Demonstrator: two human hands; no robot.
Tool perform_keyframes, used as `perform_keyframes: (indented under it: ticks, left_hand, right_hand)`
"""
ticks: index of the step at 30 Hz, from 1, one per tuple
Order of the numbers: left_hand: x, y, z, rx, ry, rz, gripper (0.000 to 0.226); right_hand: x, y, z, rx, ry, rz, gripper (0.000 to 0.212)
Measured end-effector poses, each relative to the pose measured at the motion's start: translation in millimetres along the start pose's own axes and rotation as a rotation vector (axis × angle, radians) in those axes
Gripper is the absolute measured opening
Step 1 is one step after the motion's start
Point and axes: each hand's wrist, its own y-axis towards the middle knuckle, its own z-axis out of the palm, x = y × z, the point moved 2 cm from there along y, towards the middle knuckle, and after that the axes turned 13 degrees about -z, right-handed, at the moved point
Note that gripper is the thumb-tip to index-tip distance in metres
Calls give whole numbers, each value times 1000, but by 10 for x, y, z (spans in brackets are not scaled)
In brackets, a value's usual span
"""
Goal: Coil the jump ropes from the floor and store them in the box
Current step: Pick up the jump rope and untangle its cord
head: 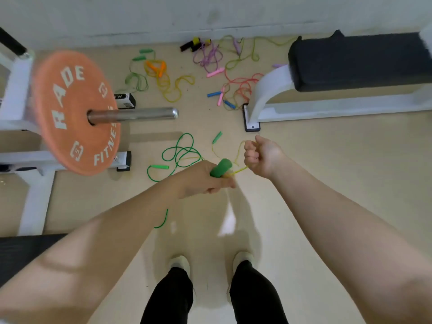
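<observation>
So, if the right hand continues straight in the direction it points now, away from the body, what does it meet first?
Probably nothing at once. The right hand, holding the yellow-green cord, points toward the white bench foot and the phone beside it. These lie on the floor, lower than the hand, so depth is unclear.

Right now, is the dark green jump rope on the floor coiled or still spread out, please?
Spread out: the dark green rope lies in loose, tangled loops on the floor, not held by either hand.
</observation>
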Motion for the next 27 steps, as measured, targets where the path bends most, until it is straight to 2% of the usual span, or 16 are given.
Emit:
perform_keyframes:
  ticks: [2,4,6,8,10,13,16,18,20,22,24,27]
  left_hand:
    - [-140,-285,-34,-8,6,-36,31]
    - [-326,-518,-25,-54,-104,-63,42]
    - [-544,-689,34,-8,-454,-47,47]
    - [-795,-844,103,129,-861,-3,57]
    - [-1008,-967,152,142,-1107,76,54]
    - [-1217,-1081,205,-44,-1226,156,33]
    - [-1319,-1176,225,-276,-1010,135,26]
    - [-1402,-1276,278,-299,-747,198,23]
    - [-1512,-1418,406,-187,-461,309,23]
    - [-1588,-1541,565,-68,-193,389,21]
    - [-1590,-1574,665,48,-45,404,20]
    - [-1452,-1538,706,151,143,305,16]
  right_hand:
    - [317,-398,100,142,-251,-76,26]
    - [563,-803,229,395,-488,-124,24]
    - [757,-1156,356,606,-699,-135,23]
    - [883,-1440,433,732,-853,-106,21]
    - [959,-1658,450,804,-962,-86,25]
    - [1001,-1857,327,854,-1041,-63,26]
    - [1010,-1916,89,751,-1150,-31,26]
    - [1024,-1872,-6,561,-1129,1,32]
    - [1045,-1869,29,432,-903,2,47]
    - [1059,-1926,169,446,-514,39,62]
    - [1096,-1987,304,419,-210,60,57]
    - [1250,-1950,381,236,-84,-74,39]
